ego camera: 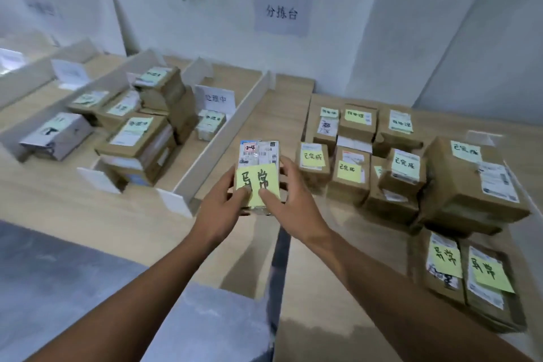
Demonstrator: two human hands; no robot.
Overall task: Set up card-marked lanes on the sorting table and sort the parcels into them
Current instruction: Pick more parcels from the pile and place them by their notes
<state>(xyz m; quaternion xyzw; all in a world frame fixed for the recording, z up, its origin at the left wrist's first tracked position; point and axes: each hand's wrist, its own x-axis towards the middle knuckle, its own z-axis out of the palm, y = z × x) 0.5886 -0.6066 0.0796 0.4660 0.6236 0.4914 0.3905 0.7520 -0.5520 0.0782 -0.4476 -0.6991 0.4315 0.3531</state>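
Observation:
A small parcel (260,153) with a white shipping label and a yellow sticky note sits between both hands above the middle of the table. My left hand (219,210) grips its left side, thumb on the note. My right hand (289,200) grips its right side, thumb also on the note. White divider boards (223,138) form lanes on the left. A white folded card (216,98) stands in the nearest lane behind one small parcel (210,123). The lane to its left holds several stacked brown parcels (141,144).
Several brown parcels with yellow notes (405,167) crowd the right table. Two more noted parcels (467,270) lie at the near right. A paper sign (282,10) hangs on the wall. Another white card (70,72) stands in a far-left lane. Grey floor (58,288) lies below the table edge.

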